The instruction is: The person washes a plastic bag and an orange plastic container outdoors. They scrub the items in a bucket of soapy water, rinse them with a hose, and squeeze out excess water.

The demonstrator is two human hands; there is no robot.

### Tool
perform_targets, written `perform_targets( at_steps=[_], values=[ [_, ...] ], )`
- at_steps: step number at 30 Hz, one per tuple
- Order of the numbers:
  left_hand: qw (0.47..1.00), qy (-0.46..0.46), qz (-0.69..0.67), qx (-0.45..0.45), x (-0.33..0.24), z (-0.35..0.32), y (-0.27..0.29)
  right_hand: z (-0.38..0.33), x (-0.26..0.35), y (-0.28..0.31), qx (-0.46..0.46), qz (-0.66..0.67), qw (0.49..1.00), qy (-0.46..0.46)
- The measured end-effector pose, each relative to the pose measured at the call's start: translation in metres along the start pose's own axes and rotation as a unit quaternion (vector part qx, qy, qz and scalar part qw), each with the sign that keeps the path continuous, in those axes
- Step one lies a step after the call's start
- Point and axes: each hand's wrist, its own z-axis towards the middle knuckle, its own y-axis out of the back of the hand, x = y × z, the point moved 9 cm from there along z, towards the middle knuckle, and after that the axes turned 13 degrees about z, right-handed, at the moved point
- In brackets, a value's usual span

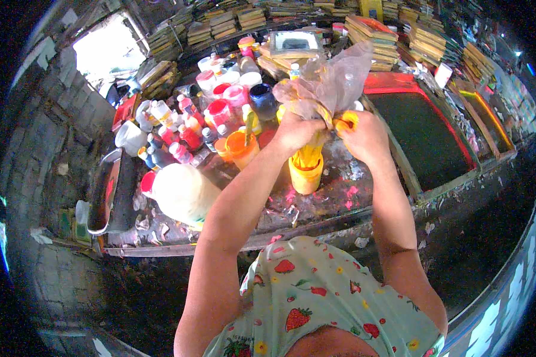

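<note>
The fingers (321, 123) of the left hand (299, 134) wrap around the gathered neck of a sheer mesh cloth (333, 86), squeezing it into a narrow bunch. The right hand (366, 135) is just beside it, its fingers curled inward and smeared with yellow; whether they pinch a fold of the cloth, I cannot tell.

Above the hands the cloth flares out, pale and see-through. Below them its yellow-soaked part hangs in tight folds down to the mouth of a yellow cup (305, 179), which stands upright on the bench (336, 205). Pink splotches and scraps mark the bench near the cup.

Left of the cup stands an orange tub (240, 153) with a stirring stick (249, 128) leaning up out of it. Beyond are a dark blue tub (263, 102), an open red pot (220, 112) and a crowd of small bottles. A bulky white container (183, 193) is near the bench's front edge.

Right of the hands lies a large screen frame (423, 134), its dark mesh bordered with red; farther right is a smaller frame (487, 119) with a yellow border. Stacked wooden frames (372, 44) rise at the back.
</note>
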Motion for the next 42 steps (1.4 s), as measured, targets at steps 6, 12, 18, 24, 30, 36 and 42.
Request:
perform_targets(
  at_steps=[6, 12, 18, 24, 30, 36, 42],
  values=[
    [0.992, 0.016, -0.117, -0.053, -0.042, 0.000, 0.027, -0.018, -0.017, -0.041, 0.120, 0.221, 0.967, 0.037],
    [0.991, -0.015, -0.062, -0.115, -0.060, 0.002, 0.010, 0.012, -0.002, -0.096, 0.215, 0.415, 0.884, -0.025],
    [0.976, -0.011, -0.108, -0.188, -0.069, 0.016, 0.009, 0.033, 0.015, -0.101, 0.114, 0.465, 0.878, -0.024],
    [0.954, 0.008, -0.175, -0.246, -0.065, 0.025, 0.024, 0.029, 0.032, -0.098, 0.118, 0.362, 0.924, -0.033],
    [0.952, 0.049, -0.161, -0.256, -0.076, 0.012, 0.032, 0.035, 0.035, -0.106, 0.143, 0.298, 0.941, 0.071],
    [0.937, 0.087, -0.210, -0.266, -0.096, -0.006, 0.029, 0.041, 0.024, -0.125, 0.120, 0.312, 0.924, 0.184],
    [0.939, 0.077, -0.223, -0.251, -0.102, -0.008, 0.030, 0.035, 0.012, -0.140, 0.150, 0.347, 0.915, 0.141]
  ],
)
